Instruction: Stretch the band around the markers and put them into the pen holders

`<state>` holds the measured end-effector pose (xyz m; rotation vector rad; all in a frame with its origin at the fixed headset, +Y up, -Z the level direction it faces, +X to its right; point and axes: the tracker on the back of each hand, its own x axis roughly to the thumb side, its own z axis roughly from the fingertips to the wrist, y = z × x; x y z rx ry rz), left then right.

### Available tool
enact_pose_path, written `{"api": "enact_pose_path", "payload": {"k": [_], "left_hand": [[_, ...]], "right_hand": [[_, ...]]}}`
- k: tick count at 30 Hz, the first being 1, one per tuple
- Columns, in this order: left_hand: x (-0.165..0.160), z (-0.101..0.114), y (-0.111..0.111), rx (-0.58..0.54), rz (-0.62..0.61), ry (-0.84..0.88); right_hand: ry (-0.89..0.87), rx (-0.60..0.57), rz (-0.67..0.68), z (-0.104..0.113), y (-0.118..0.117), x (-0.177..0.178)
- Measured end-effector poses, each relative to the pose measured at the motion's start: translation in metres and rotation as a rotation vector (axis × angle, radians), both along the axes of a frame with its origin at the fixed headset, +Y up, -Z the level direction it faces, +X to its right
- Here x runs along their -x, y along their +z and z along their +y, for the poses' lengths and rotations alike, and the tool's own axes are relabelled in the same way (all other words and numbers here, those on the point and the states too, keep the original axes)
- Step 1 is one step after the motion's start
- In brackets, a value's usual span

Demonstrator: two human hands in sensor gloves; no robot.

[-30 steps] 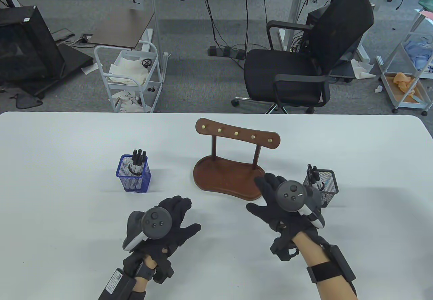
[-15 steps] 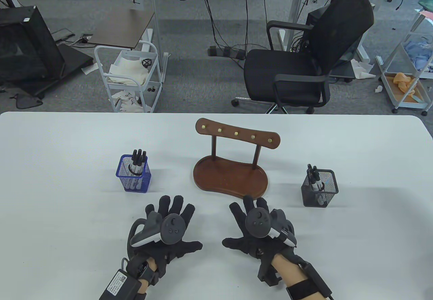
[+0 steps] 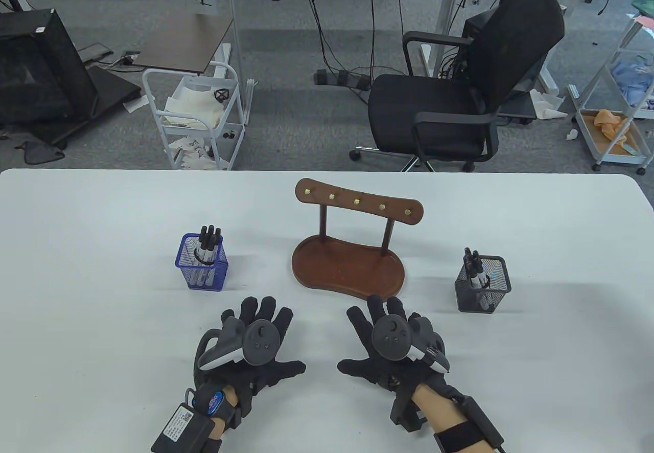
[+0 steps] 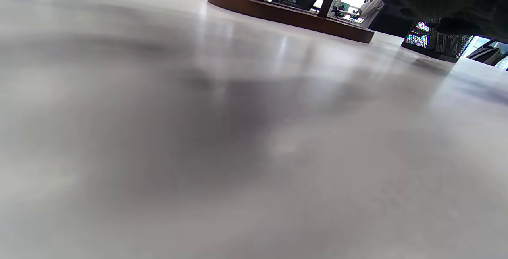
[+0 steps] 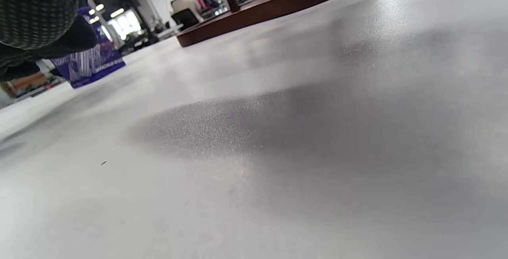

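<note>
You rest your left hand and right hand flat on the near bench, each grip spread and empty, since banded markers already stand in both holders.

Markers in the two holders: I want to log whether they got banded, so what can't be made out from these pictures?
- Bands: too small in the table view; mesh of the blue holder and black holder screens the markers and.
- Marker count: bunched and overlapping.
- Left wrist view: black holder partly behind a glove, blurred.
- Right wrist view: blue holder blurred.
- Palms of left hand and right hand: face down, trackers on top.
</note>
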<state>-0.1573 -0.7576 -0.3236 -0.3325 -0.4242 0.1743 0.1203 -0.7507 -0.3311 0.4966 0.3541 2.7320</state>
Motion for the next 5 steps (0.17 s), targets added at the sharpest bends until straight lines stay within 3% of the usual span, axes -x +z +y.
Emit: {"api": "enact_pose_path", "payload": {"k": [5], "left_hand": [[0.0004,0.0029,0.0013,-0.027,0.009,0.001]], "right_hand": [[-0.032,-0.014,0.004,0.0053,0.0010,-0.0048]]}}
